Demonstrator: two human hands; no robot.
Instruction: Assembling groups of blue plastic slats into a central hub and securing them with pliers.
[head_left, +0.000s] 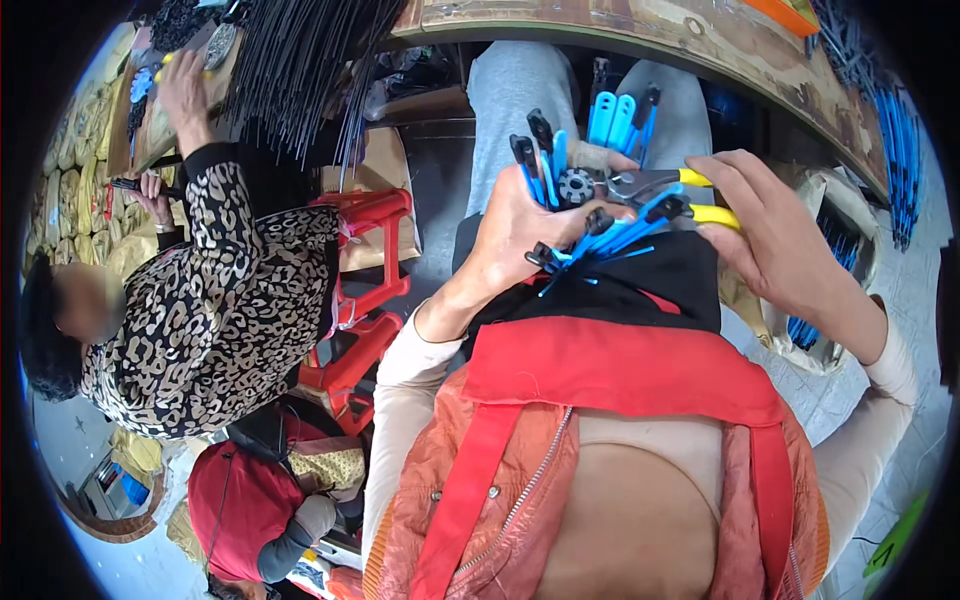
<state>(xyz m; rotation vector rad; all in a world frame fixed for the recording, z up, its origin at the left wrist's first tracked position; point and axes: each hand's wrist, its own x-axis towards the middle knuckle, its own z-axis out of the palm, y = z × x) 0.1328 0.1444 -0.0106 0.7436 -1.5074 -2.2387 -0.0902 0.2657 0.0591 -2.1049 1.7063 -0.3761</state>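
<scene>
My left hand [512, 235] is closed around a small frame of blue and black ribs, held over my lap. At its middle sits a round black notched hub [576, 187], with blue strips [611, 120] and black end pieces standing out around it. A wrapping covers one of the left fingers. In my right hand [765, 235] is a pair of pliers [712, 216] with yellow handles. The metal jaws reach the hub's right side; whether they grip anything there is too small to tell.
A wooden bench [640, 22] runs across the top, with a bundle of black rods [295, 70] hanging over its left part. Blue rods [898, 165] hang at right above an open sack [850, 225]. A co-worker [215, 300] works at left beside red stools [375, 255].
</scene>
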